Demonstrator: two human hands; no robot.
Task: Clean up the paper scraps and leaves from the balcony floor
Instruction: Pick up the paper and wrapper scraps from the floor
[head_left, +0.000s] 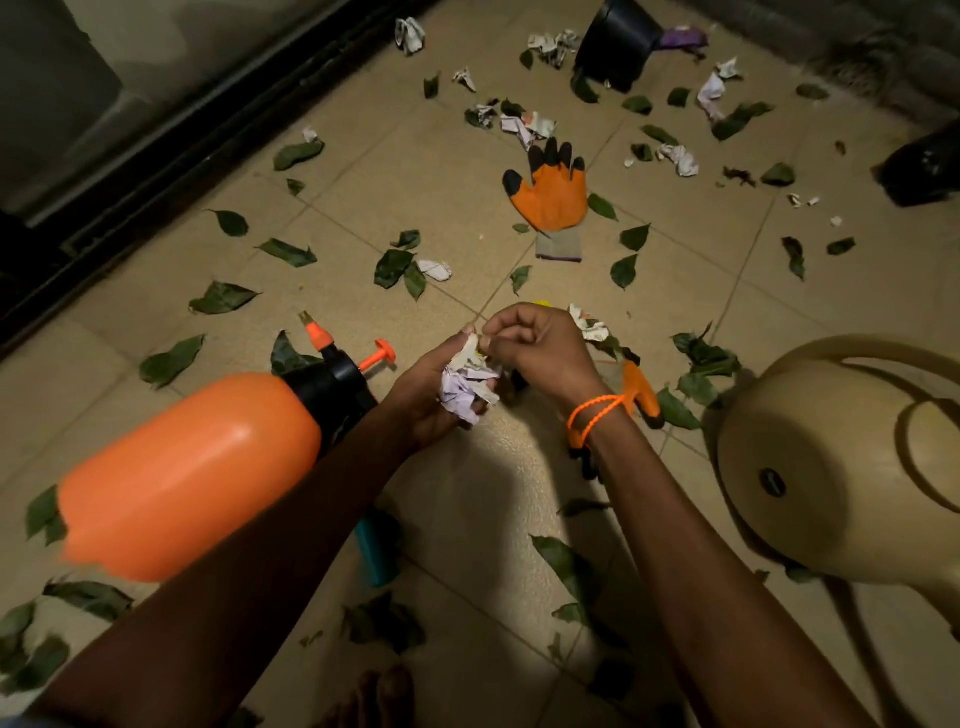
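My left hand (426, 395) is cupped palm-up and holds a wad of crumpled paper scraps (467, 389). My right hand (530, 345), with an orange band on its wrist, pinches the top of that wad with curled fingers. Both hands hover above the tan tiled floor (467, 493). More paper scraps lie further off, such as a scrap (435, 269) near the middle and a scrap (589, 325) just beyond my right hand. Green leaves are scattered all over the tiles, for example a leaf (223, 299) and a leaf (623, 270).
An orange spray bottle (187, 473) lies on its side at the left. A beige watering can (831, 457) stands at the right. An orange glove (553, 192) lies ahead, another glove (644, 395) under my right wrist. A black pot (618, 44) lies far back. A sliding-door track (182, 150) runs along the left.
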